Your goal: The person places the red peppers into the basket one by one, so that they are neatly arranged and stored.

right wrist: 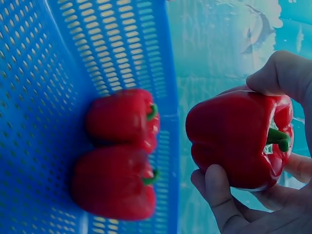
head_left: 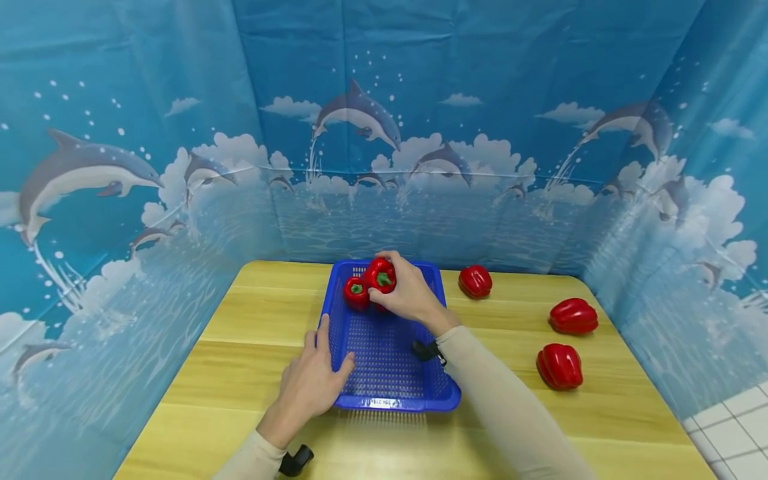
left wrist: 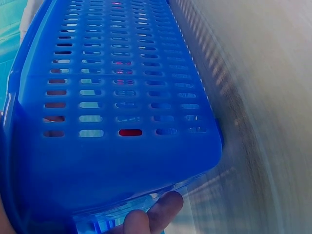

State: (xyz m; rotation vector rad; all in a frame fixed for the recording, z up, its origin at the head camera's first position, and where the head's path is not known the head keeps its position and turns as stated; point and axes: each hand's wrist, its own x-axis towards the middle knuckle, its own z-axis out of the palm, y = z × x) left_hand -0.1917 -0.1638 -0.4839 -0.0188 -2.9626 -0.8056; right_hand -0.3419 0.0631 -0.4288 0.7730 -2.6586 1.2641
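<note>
Over the far end of a blue plastic basket [head_left: 390, 404], my right hand [head_left: 408, 290] grips a red bell pepper [right wrist: 234, 139], thumb on one side and fingers on the other. Its green stem faces away from the palm. Two more red bell peppers [right wrist: 122, 117] lie side by side in the basket; the head view shows one of these peppers [head_left: 357, 293] plainly, the other mostly hidden. My left hand [head_left: 315, 377] rests at the basket's left side with fingers extended along the outside and thumb spread over the rim. Its fingertips [left wrist: 165, 212] show by the perforated wall in the left wrist view.
On the wooden table [head_left: 240, 373], right of the basket, lie three loose bell peppers: one pepper [head_left: 475, 281] near the back edge, another pepper [head_left: 573, 316] farther right, and a third pepper [head_left: 560, 367] nearer. A dolphin-printed curtain [head_left: 420, 213] surrounds the table's back and sides.
</note>
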